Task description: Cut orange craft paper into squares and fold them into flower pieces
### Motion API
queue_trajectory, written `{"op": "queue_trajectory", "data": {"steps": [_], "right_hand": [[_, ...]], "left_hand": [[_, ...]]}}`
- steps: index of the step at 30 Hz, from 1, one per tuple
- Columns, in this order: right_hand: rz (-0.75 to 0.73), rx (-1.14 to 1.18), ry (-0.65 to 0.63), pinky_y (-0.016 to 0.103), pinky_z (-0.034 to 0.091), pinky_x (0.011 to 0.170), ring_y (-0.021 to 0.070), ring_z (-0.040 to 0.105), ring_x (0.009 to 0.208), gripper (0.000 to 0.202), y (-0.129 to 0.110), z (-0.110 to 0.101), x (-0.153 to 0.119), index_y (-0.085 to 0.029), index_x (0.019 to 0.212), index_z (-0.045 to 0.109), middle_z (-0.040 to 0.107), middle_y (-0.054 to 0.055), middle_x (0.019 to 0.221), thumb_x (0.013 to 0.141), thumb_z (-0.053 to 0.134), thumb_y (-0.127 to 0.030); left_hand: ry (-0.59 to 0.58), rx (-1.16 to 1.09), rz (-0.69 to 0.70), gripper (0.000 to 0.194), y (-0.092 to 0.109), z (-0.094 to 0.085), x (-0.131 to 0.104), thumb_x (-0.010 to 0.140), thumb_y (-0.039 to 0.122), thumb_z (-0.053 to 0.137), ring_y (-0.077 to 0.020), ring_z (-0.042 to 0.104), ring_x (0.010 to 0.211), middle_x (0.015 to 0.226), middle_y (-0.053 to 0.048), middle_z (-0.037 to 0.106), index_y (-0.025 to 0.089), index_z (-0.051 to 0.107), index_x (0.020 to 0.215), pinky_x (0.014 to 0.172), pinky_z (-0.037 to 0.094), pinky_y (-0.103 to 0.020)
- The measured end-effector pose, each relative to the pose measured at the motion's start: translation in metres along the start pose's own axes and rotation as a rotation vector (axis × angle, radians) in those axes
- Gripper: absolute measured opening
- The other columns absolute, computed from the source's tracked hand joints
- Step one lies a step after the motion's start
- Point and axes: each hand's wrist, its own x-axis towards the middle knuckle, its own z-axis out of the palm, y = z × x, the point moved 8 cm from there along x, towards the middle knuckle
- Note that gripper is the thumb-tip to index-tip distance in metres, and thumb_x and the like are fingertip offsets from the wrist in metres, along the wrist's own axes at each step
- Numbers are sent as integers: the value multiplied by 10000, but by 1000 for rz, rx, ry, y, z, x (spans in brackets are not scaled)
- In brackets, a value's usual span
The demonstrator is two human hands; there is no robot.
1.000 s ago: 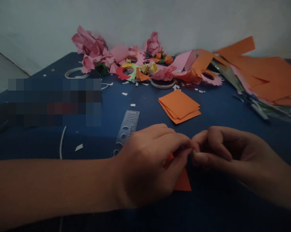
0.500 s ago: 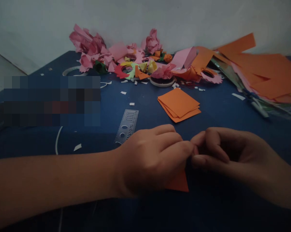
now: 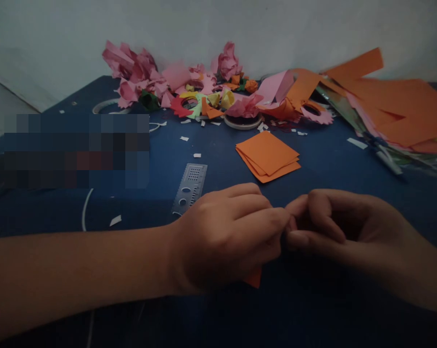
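Observation:
My left hand (image 3: 236, 232) is closed around a piece of orange paper (image 3: 254, 278); only a pointed corner shows below the palm, and the rest is hidden. My right hand (image 3: 334, 232) meets it at the fingertips, its thumb and fingers pinched together. What lies in that pinch is covered by the fingers. Behind the hands rests a small stack of orange paper squares (image 3: 267, 154), apart from both. A clear plastic ruler (image 3: 190, 186) with cut-out holes lies just beyond my left wrist.
Crumpled pink paper flowers (image 3: 135, 65) and a tape roll (image 3: 243, 123) line the back by the wall. Large orange sheets (image 3: 403, 106) and a pen (image 3: 389, 163) lie at the right. White paper scraps (image 3: 115, 220) dot the blue table (image 3: 211, 319). A blurred-out patch covers the left.
The orange corner under my left hand has shifted left and shows less than before. Both hands keep nearly the same place, fingertips still together.

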Motion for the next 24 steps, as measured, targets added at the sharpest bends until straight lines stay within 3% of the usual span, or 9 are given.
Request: {"op": "queue_trajectory", "data": {"steps": [6,10,13,17,24], "right_hand": [[-33,-30,-6,83,469,607,30,570,670,366,-2,-1,1,-147,568,359,602,-37,759,735,683,-112],[-110,-161,25,83,421,534,22,473,612,325,-8,-5,-1,-160,624,361,532,-32,765,816,616,-217],[-157,-216,42,98,399,481,38,414,578,260,-11,-5,-2,-190,685,374,457,-37,728,822,592,-218],[-161,-200,71,90,357,420,37,358,514,256,-10,-5,-1,-194,672,362,419,-49,644,816,574,-195],[-119,-210,73,106,368,423,35,379,518,283,-7,-6,-2,-190,672,381,453,-50,657,783,639,-224]], "left_hand": [[-6,-14,-231,68,-15,-2,5,802,127,521,-95,537,639,668,28,579,175,555,767,614,441,-205],[-114,-27,-369,99,-25,5,2,802,166,459,-82,411,501,590,48,448,179,457,704,489,325,-226],[-229,-10,-444,214,-29,14,-4,828,289,447,-89,325,457,542,60,370,199,362,653,458,243,-248],[-351,45,-476,327,-27,22,-9,779,461,515,-105,333,485,562,54,386,208,341,668,472,224,-249],[-397,-33,-573,166,-33,20,-7,701,286,525,-100,369,487,570,53,443,204,382,681,464,244,-229]]}}
